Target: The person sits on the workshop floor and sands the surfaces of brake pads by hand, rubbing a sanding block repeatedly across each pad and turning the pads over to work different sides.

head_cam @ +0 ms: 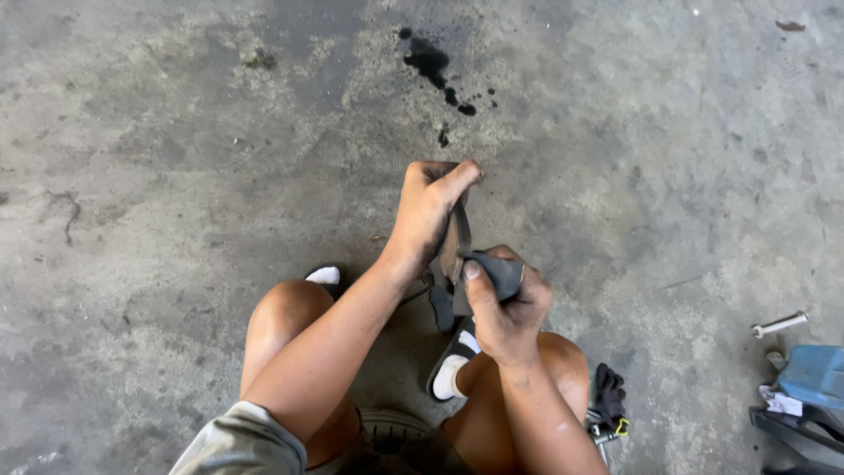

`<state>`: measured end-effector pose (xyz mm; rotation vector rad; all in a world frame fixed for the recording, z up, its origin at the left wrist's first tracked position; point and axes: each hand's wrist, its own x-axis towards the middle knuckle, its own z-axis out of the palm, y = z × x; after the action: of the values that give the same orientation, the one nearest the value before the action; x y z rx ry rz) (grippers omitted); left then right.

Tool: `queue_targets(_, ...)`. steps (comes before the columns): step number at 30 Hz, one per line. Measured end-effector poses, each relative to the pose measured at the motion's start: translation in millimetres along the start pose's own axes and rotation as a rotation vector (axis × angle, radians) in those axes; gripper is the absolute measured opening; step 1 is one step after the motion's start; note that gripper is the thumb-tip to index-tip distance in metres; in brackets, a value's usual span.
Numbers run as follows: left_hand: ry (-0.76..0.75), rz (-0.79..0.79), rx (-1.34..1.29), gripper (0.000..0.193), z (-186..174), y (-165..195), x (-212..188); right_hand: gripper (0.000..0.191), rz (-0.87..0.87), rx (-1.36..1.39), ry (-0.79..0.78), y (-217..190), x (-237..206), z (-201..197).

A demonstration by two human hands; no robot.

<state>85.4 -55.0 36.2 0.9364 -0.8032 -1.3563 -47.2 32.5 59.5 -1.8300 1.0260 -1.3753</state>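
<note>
Head view: metal plate [455, 239] pinched between left fingers [444, 180].

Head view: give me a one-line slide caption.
Seated on stained concrete floor, left hand grips a flat metal piece while right hand presses dark abrasive sheet against it.

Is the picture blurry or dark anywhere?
Head view: even daylight, no glare; the left hand and right hand look sharp, the floor too; soft shadow lies under the knees; the blue thing at the edge is cut off.

Grey concrete floor [176, 132], mottled, dark oil stain [431, 63], daylight
</note>
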Motion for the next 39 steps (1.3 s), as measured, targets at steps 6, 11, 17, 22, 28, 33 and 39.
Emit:
queue_targets(6, 0.013, 0.054, 0.139, 0.039, 2.0, 2.6, -0.3, 0.011, 0.056, 0.047, 0.121, 0.0, 2.5, -1.1)
queue_targets(11, 0.033, 0.056, 0.114, 0.040, 1.5, 0.5, -1.9, 0.009, -0.045, -0.069, 0.062, -1.7, 1.0, -4.4)
queue_targets(17, 0.037, 0.088, 0.145, 0.041, -0.4, 0.2, 0.3, 0.011, -0.021, -0.060, 0.049, -0.9, -1.2, -2.4)
queue_targets(22, 0.062, 0.133, 0.234, 0.045, -1.2, -3.4, 0.8, 0.011, -0.016, -0.090, 0.095, 0.4, -3.0, -3.6)
queue_targets(28, 0.054, 0.102, 0.151, 0.040, -2.7, -2.4, 1.8, 0.014, -0.030, -0.118, 0.060, 1.3, -0.7, -3.1)
queue_targets(33, 0.008, 0.112, 0.146, 0.041, -3.4, -0.7, -2.2, 0.015, -0.041, -0.074, 0.109, -3.4, -0.5, -0.8)
queue_targets(39, 0.042, 0.152, 0.213, 0.041, -5.1, -1.7, -1.3, 0.013, -0.027, -0.105, 0.078, -5.5, 0.2, 0.2)
